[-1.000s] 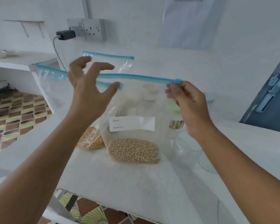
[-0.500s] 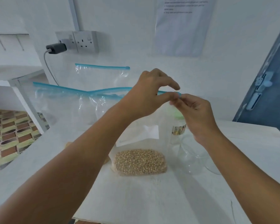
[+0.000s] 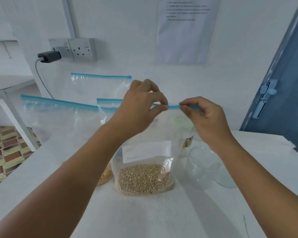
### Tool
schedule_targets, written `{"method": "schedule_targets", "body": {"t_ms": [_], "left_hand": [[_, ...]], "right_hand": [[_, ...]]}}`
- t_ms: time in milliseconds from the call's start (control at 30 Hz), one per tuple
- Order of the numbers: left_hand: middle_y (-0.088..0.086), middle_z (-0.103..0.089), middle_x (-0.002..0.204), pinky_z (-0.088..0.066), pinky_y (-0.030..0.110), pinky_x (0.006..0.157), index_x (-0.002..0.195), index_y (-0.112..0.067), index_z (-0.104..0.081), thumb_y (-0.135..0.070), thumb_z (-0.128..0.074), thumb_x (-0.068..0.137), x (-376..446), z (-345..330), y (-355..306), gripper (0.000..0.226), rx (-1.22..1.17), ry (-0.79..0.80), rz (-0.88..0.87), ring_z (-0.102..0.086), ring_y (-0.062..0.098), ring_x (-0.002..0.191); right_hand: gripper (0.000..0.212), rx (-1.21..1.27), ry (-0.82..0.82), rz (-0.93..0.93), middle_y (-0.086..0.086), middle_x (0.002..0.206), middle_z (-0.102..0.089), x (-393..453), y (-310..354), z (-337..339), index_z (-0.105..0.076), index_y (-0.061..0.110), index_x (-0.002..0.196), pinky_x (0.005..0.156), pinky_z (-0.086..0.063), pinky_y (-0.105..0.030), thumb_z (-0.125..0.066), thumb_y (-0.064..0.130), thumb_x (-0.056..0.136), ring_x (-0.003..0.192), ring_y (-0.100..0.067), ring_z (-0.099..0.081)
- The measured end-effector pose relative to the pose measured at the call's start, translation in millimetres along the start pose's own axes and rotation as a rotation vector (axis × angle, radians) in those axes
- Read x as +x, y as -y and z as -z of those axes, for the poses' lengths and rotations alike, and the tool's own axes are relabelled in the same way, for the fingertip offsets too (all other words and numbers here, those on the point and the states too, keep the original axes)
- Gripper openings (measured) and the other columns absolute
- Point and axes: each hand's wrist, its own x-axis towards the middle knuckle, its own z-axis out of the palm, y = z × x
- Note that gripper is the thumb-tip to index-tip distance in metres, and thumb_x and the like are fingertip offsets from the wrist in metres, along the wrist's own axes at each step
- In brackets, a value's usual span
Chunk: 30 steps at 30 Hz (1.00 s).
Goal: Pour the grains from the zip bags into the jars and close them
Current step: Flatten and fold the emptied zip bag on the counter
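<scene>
A clear zip bag with pale round grains in its bottom stands upright on the white table. The left hand pinches its blue zip strip between thumb and curled fingers; the right hand pinches the same strip just to the right. Right of the bag, on the table, stands an empty glass jar. Left of the bag, partly hidden by the left forearm, lies a bag of yellow grains. Behind it stand two more zip bags.
</scene>
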Motion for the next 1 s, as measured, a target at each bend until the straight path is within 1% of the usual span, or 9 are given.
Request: {"method": "schedule_targets", "body": {"t_ms": [133, 200, 300, 367, 467, 533, 633, 767, 1000], "left_hand": [[-0.011, -0.048, 0.115, -0.034, 0.034, 0.103, 0.111, -0.029, -0.078, -0.040, -0.066, 0.099, -9.4, 1.1, 21.0, 0.020, 0.018, -0.025, 0.001, -0.039, 0.021, 0.120], [-0.011, -0.047, 0.114, -0.035, 0.035, 0.103, 0.111, -0.030, -0.078, -0.040, -0.066, 0.099, -11.1, 0.0, 25.0, 0.020, 0.016, -0.020, 0.010, -0.038, 0.020, 0.119], [-0.012, -0.045, 0.114, -0.033, 0.031, 0.102, 0.113, -0.030, -0.077, -0.040, -0.066, 0.099, -8.7, -4.5, 18.6, 0.021, 0.002, -0.016, 0.009, -0.035, 0.014, 0.117], [-0.013, -0.044, 0.114, -0.034, 0.031, 0.102, 0.113, -0.030, -0.078, -0.041, -0.066, 0.098, -8.6, -6.3, 16.6, 0.022, 0.015, -0.029, -0.012, -0.036, 0.016, 0.118], [-0.012, -0.047, 0.114, -0.030, 0.030, 0.100, 0.110, -0.030, -0.079, -0.041, -0.067, 0.097, -15.2, -2.2, 24.2, 0.021, 0.038, -0.054, -0.032, -0.039, 0.022, 0.120], [-0.011, -0.048, 0.114, -0.030, 0.032, 0.100, 0.109, -0.030, -0.079, -0.041, -0.067, 0.096, -21.1, 4.8, 33.6, 0.021, 0.080, -0.075, -0.022, -0.040, 0.026, 0.121], [-0.009, -0.049, 0.116, -0.031, 0.036, 0.102, 0.108, -0.030, -0.080, -0.043, -0.064, 0.096, -30.0, 16.8, 45.9, 0.025, 0.129, -0.075, 0.025, -0.039, 0.029, 0.124], [-0.010, -0.046, 0.116, -0.028, 0.035, 0.104, 0.108, -0.030, -0.080, -0.042, -0.064, 0.095, -42.1, 31.3, 57.6, 0.024, 0.153, -0.087, 0.079, -0.039, 0.031, 0.125], [0.000, -0.053, 0.119, -0.032, 0.040, 0.104, 0.110, -0.027, -0.080, -0.039, -0.067, 0.095, -54.6, 44.0, 68.8, 0.023, 0.211, -0.100, 0.113, -0.039, 0.033, 0.123]], "right_hand": [[0.013, -0.172, -0.025, 0.039, 0.016, 0.100, -0.074, -1.1, -11.2, 8.4, -0.076, 0.031, 0.096, 0.098, -0.051, -0.025, -0.072, 0.019, 0.097, 0.104, -0.004, -0.066], [0.010, -0.350, -0.033, 0.156, 0.014, 0.102, -0.070, -0.1, -12.6, 9.9, -0.076, 0.030, 0.101, 0.096, -0.050, -0.031, -0.076, 0.022, 0.095, 0.102, -0.008, -0.064], [0.021, -0.624, 0.069, 0.335, 0.008, 0.106, -0.068, 7.2, -4.2, -0.9, -0.077, 0.029, 0.113, 0.094, -0.047, -0.041, -0.077, 0.035, 0.093, 0.097, -0.016, -0.060], [0.017, -0.692, 0.152, 0.381, 0.007, 0.101, -0.072, 12.3, 1.0, -9.7, -0.079, 0.031, 0.111, 0.095, -0.046, -0.050, -0.074, 0.036, 0.095, 0.089, -0.016, -0.061], [0.011, -0.639, 0.182, 0.358, 0.010, 0.092, -0.072, 13.8, 1.5, -9.7, -0.080, 0.031, 0.104, 0.093, -0.047, -0.048, -0.074, 0.034, 0.096, 0.081, -0.012, -0.061], [0.009, -0.573, 0.185, 0.302, 0.011, 0.089, -0.072, 11.6, -0.1, -4.6, -0.080, 0.030, 0.101, 0.088, -0.049, -0.042, -0.075, 0.032, 0.094, 0.082, -0.011, -0.062], [0.005, -0.509, 0.184, 0.227, 0.012, 0.087, -0.072, 7.0, -2.3, -0.9, -0.081, 0.031, 0.096, 0.087, -0.052, -0.042, -0.078, 0.029, 0.092, 0.085, -0.013, -0.065], [0.005, -0.523, 0.188, 0.191, 0.014, 0.086, -0.071, 3.3, -1.6, 2.0, -0.081, 0.032, 0.095, 0.084, -0.053, -0.040, -0.078, 0.029, 0.091, 0.086, -0.010, -0.065], [0.003, -0.546, 0.217, 0.149, 0.017, 0.086, -0.069, -0.9, -0.3, 10.5, -0.080, 0.032, 0.094, 0.083, -0.054, -0.037, -0.079, 0.031, 0.091, 0.086, -0.002, -0.064]]}}
